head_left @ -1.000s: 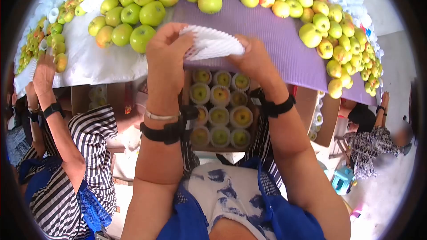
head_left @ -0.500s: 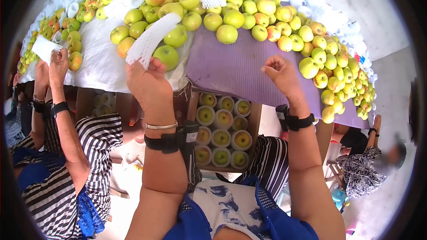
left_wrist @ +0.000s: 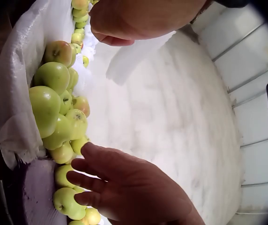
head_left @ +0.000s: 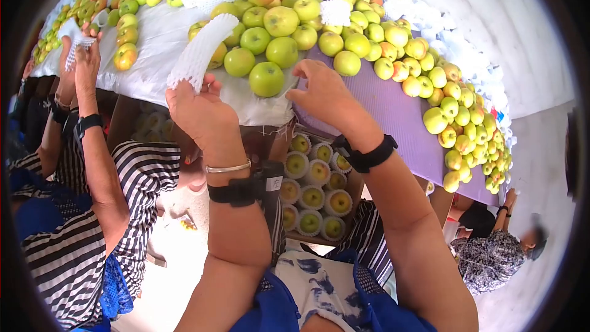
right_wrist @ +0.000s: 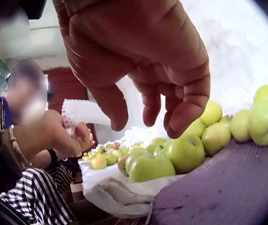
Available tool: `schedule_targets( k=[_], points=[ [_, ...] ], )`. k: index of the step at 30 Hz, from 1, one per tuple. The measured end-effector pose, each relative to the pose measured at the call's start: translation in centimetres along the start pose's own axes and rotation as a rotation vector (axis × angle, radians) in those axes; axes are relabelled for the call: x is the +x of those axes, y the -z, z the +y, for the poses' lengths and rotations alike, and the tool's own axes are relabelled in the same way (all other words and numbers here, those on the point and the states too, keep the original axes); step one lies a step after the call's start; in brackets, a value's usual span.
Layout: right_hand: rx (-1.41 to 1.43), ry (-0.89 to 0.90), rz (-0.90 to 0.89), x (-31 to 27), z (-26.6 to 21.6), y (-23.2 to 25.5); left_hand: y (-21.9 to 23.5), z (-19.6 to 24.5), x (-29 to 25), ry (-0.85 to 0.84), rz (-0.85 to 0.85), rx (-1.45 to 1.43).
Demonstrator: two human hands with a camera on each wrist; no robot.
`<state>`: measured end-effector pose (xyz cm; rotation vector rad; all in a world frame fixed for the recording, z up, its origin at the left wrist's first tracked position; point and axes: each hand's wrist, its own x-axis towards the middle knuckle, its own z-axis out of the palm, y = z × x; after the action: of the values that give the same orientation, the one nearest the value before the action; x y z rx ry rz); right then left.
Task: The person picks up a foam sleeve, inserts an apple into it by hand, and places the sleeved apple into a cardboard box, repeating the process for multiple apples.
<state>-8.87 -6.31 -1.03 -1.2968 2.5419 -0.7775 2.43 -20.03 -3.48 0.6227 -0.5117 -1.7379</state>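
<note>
My left hand (head_left: 206, 114) pinches the lower end of a white foam net sleeve (head_left: 203, 49), which stands up from the fingers. My right hand (head_left: 329, 95) is empty, its fingers spread and slightly bent, just right of a green apple (head_left: 267, 79) at the table's front edge. In the right wrist view the right hand (right_wrist: 138, 56) hangs above green apples (right_wrist: 185, 152) without visible contact. The left wrist view has the left hand (left_wrist: 143, 18) at the top with the sleeve (left_wrist: 136, 58), and the right hand (left_wrist: 134, 187) below, near the apples.
Below the table edge a cardboard box (head_left: 356, 200) holds apples in foam nets. Apples heap along the white cloth (head_left: 160, 43) and purple mat (head_left: 381, 110), with foam nets (head_left: 424, 18) behind. At left a person in stripes (head_left: 74, 258) handles a net; another person (head_left: 491, 258) sits at right.
My right hand has left the sleeve, swung out to the right, then moved back left and forward toward the apples. The left hand has carried the sleeve left and turned it upright.
</note>
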Motion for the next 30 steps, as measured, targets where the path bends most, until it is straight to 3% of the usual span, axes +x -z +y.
schedule_targets(
  k=[5,8,11,17,20,23,26,30],
  points=[
    [-0.183,0.12,0.193,2.0,-1.6,-3.2,-0.3,1.1,0.3,-0.007,0.063,-0.01],
    [-0.223,-0.132,0.072,3.4,-2.5,-4.1,-0.1,1.1,0.6,-0.002,0.039,-0.042],
    [-0.222,-0.197,-0.046,3.8,-2.4,-5.4,0.1,1.3,0.6,-0.001,0.025,-0.046],
    [-0.113,-0.148,-0.006,4.4,-0.5,-6.5,-0.3,1.5,0.3,0.004,0.043,0.019],
    [0.142,-0.134,0.029,2.8,-0.6,-3.8,-0.7,1.6,-0.1,-0.027,0.03,0.06],
    [0.93,-0.265,-0.034,-0.1,0.1,-0.7,-1.3,1.2,-0.7,-0.062,-0.036,0.149],
    [1.475,-0.129,-0.171,-3.6,2.1,1.6,-2.2,0.2,-1.8,-0.041,-0.208,0.191],
    [1.636,-0.05,-0.155,-7.3,4.8,2.4,-3.2,-1.9,-4.2,0.001,-0.363,0.265]
  ],
)
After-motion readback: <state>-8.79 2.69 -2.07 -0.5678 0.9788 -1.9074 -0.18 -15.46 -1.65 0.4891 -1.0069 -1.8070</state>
